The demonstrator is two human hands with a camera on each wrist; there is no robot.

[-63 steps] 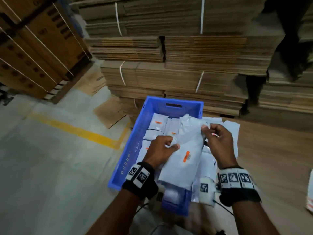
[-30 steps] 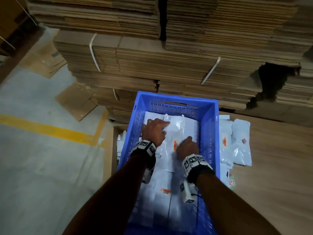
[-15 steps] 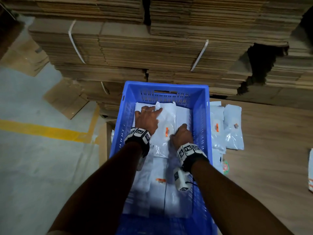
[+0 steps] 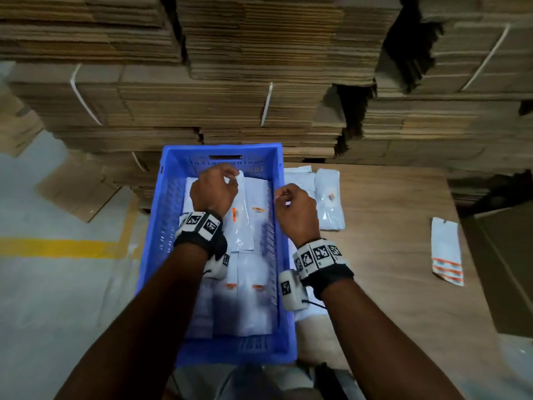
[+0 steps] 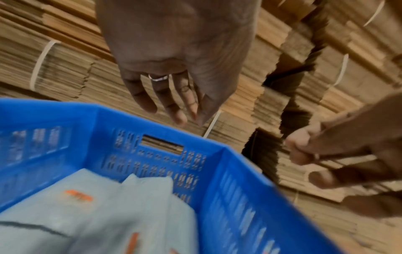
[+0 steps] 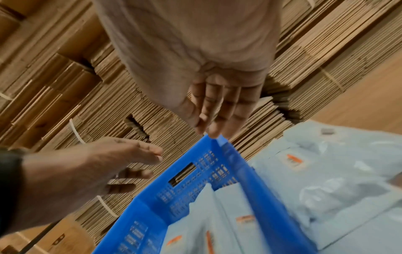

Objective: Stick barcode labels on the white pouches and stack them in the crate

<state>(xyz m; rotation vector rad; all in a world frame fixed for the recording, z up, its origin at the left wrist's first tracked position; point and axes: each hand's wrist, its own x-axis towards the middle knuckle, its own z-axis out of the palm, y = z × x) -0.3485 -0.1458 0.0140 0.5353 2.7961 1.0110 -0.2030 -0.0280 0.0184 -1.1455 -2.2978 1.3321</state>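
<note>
Both the left hand and right hand hang loose-fingered and empty over the blue perforated plastic crate, whose flat white plastic pouches look light, limp and slippery, best pinched at an edge.

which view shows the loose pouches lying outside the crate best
The head view: the white pouches lie whole and sharp on the cardboard right of the blue crate. The right wrist view shows them closer but blurred and cut off. The left wrist view misses them, showing only pouches inside the crate.
</note>
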